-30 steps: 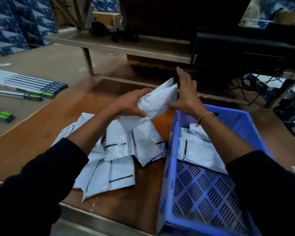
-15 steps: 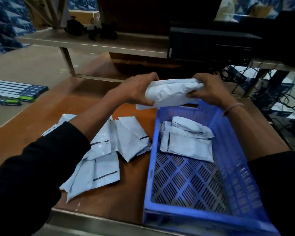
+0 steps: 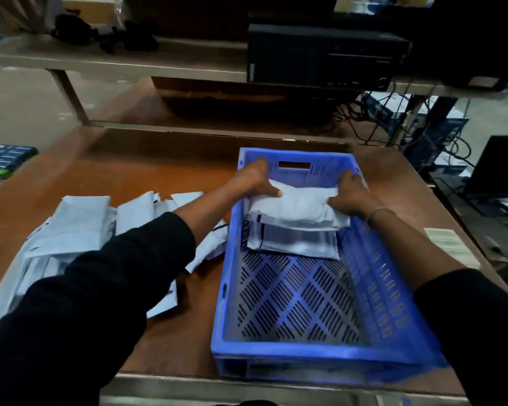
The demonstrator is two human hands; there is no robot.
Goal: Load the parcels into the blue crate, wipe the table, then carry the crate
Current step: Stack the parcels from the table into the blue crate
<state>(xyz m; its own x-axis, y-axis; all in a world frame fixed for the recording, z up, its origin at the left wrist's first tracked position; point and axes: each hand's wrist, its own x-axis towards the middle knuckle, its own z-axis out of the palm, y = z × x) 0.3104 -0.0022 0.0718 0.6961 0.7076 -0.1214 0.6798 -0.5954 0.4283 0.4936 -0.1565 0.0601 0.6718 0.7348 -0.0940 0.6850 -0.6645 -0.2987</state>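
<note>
Your left hand (image 3: 254, 183) and right hand (image 3: 351, 194), fingers pinching white parcel (image 3: 298, 208) ends, lower it onto parcels at blue crate (image 3: 320, 350) far end. Loading partly done: parcel pile (image 3: 79, 227) remains on worktop (image 3: 147, 171). Wipe, carry not begun.

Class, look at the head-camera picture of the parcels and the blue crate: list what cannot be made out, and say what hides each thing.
- Loose parcels on the table: count unclear; the left sleeve covers part.
- Parcels under the held parcel in the blue crate: number hidden by it.
- Paper label by the crate: print too small and blurred.
- Right-hand fingers: tips tucked under the parcel.
</note>
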